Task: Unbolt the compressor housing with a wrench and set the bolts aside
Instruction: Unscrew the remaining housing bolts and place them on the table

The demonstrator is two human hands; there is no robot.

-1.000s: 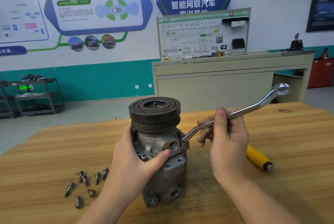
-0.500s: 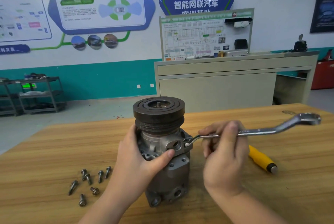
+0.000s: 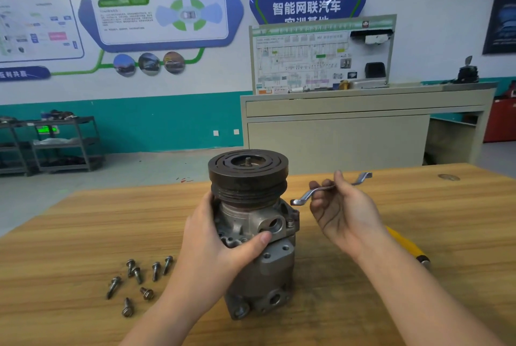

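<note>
Seven loose bolts (image 3: 138, 281) lie left of the compressor (image 3: 255, 234) on the desk (image 3: 418, 276), steadied by the left hand (image 3: 220, 245), one bolt apparently remaining while the right hand (image 3: 344, 210) pinches the wrench (image 3: 310, 193) just off it.

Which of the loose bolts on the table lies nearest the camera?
The bolt at the bottom of the cluster, left of the compressor. It lies alone, below the other six, head toward the table's near edge.
</note>
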